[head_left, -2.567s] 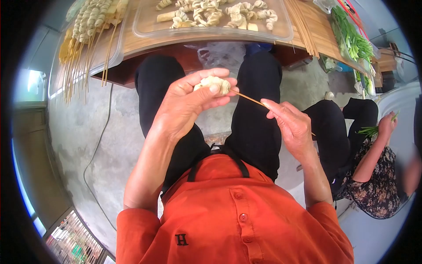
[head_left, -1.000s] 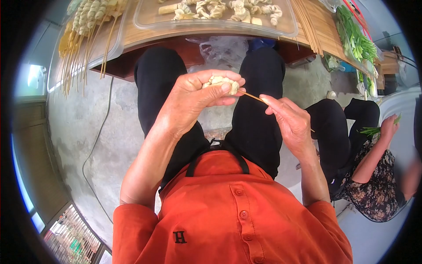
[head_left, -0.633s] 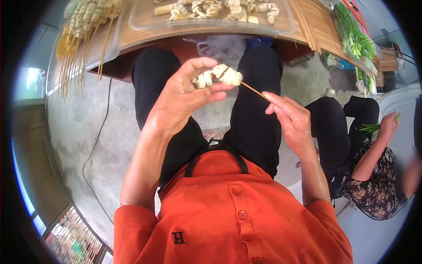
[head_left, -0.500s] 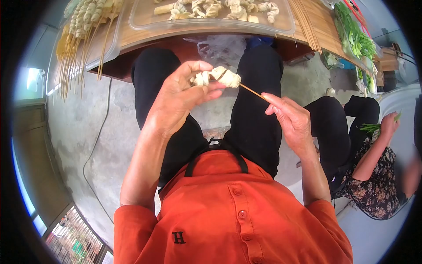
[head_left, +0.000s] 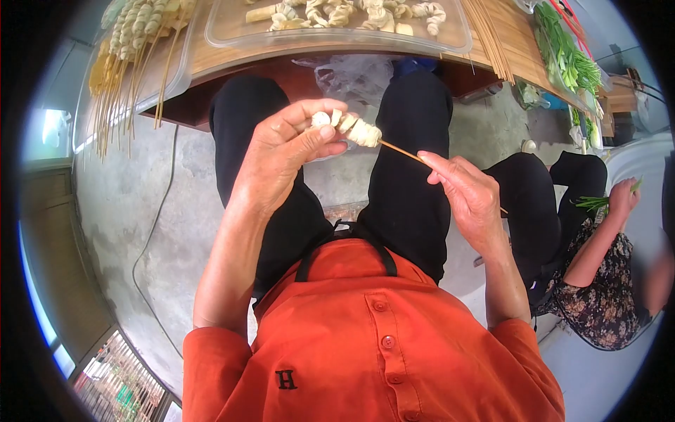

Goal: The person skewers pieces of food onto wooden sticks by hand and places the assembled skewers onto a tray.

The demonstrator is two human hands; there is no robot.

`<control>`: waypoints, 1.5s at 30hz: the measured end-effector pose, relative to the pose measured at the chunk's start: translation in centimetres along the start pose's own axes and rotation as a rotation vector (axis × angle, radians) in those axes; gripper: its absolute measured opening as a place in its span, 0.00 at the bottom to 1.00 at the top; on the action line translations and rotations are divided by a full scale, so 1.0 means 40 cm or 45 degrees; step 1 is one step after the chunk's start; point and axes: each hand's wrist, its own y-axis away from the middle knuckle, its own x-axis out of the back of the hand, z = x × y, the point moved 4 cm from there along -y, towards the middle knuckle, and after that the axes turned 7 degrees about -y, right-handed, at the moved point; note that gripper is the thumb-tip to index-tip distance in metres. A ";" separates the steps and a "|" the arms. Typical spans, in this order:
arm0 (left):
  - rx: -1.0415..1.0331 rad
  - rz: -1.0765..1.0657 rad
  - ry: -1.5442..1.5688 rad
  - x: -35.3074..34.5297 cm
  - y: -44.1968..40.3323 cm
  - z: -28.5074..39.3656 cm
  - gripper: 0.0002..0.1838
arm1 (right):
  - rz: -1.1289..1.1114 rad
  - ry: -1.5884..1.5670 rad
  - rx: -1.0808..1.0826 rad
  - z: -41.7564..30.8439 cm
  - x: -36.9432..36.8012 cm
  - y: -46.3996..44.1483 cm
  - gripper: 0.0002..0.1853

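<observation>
My left hand [head_left: 285, 144] grips a pale, spiral-twisted piece of food [head_left: 363, 133], perhaps tofu skin, between thumb and fingers. A thin wooden skewer [head_left: 402, 150] enters the piece at its right end. My right hand [head_left: 467, 193] has closed on the skewer, thumb and forefinger pinching it, and its far end shows beyond the hand. Both hands are above my lap, just short of the table. In a clear plastic tray [head_left: 337, 39] ahead lie several more pale twisted pieces.
Filled skewers [head_left: 140, 28] rest on another clear tray at the table's left. Bare skewers [head_left: 486, 39] lie right of the middle tray, with green vegetables [head_left: 562, 53] farther right. A plastic bag [head_left: 351, 77] is under the table. A person's hand [head_left: 622, 200] at right holds green stalks.
The food piece has tilted, its skewer end now slightly lower. My left fingers have moved along it, and my right hand has shifted slightly down on the skewer.
</observation>
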 end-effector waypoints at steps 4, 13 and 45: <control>-0.018 -0.012 -0.042 0.002 0.001 0.002 0.18 | 0.065 -0.003 0.041 0.002 -0.003 0.003 0.21; -0.044 -0.032 -0.218 0.003 0.002 0.008 0.19 | 0.038 -0.027 0.004 0.001 0.003 0.007 0.23; -0.137 -0.164 -0.724 -0.045 0.018 0.058 0.17 | 0.011 0.068 0.122 0.004 0.050 0.000 0.25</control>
